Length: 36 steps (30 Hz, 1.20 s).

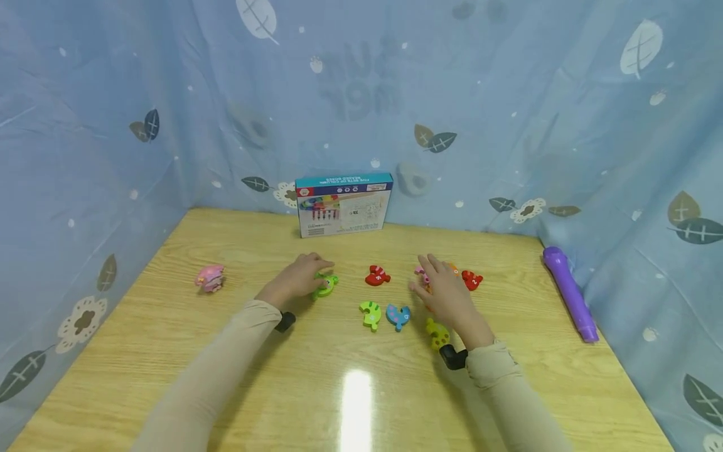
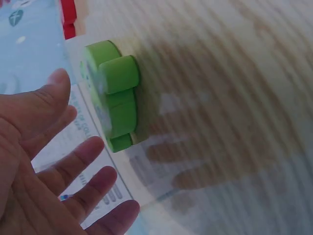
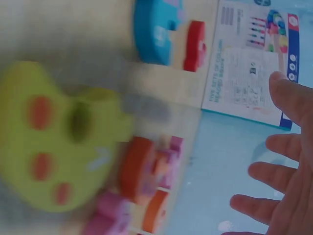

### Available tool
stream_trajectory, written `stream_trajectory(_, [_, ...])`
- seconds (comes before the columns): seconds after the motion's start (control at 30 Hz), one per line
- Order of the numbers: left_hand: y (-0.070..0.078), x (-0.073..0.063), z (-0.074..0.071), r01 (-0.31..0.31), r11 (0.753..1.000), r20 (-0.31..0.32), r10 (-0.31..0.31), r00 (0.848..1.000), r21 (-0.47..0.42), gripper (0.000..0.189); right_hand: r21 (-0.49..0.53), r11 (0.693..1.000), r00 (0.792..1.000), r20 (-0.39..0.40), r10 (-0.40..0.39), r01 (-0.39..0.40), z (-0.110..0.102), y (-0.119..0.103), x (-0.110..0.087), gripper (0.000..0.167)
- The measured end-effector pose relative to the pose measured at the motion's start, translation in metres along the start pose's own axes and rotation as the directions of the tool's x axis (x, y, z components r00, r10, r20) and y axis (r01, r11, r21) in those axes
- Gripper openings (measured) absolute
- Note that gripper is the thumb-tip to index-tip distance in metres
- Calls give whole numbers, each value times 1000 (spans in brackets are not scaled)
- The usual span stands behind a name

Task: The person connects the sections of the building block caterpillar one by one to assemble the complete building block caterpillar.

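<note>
My left hand [image 1: 296, 279] hovers beside a green wooden animal-shaped piece [image 1: 326, 287]. In the left wrist view its fingers are spread, apart from that green piece [image 2: 120, 98]. Over a cluster of pieces at the right is my right hand [image 1: 449, 298], its fingers extended and holding nothing in the right wrist view. Near its wrist lies a yellow-green spotted piece [image 1: 437, 333]; an orange piece [image 3: 137, 169] and pink ones are partly hidden under the hand in the head view. Between the hands lie a light green striped piece [image 1: 370, 314], a blue one [image 1: 398, 317] and a red one [image 1: 376, 275].
Another red piece [image 1: 472, 280] lies right of the right hand. A printed box [image 1: 344, 226] stands at the table's back edge against a blue curtain [image 1: 350, 144]. At far left sits a small pink toy [image 1: 210, 277]; a purple stick-like object [image 1: 570, 294] lies along the right edge.
</note>
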<state>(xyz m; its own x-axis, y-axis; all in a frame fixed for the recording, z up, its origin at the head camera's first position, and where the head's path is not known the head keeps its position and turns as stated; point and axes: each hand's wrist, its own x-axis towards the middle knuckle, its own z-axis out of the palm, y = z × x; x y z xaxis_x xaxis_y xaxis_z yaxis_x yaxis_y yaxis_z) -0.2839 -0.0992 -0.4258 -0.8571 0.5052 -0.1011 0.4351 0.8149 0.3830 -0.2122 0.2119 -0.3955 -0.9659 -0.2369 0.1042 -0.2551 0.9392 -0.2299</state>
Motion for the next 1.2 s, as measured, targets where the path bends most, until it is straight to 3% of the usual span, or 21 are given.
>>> stream_trajectory(0.23, [-2, -1, 6, 26, 999, -13, -26, 1000, -35, 45, 36, 999, 1000, -26, 3, -2, 16, 11, -20, 64])
stream_trajectory(0.47, [-6, -2, 11, 30, 999, -61, -33, 998, -41, 40, 122, 985, 992, -24, 126, -122, 15, 30, -29, 64])
stream_trajectory(0.8, [-7, -17, 12, 128, 990, -75, -132, 988, -60, 40, 174, 967, 981, -27, 193, -185, 8, 49, -28, 60])
stream_trajectory(1.2, [-11, -32, 8, 217, 971, -63, -224, 972, -104, 40, 196, 949, 966, -27, 257, -247, -2, 69, -47, 55])
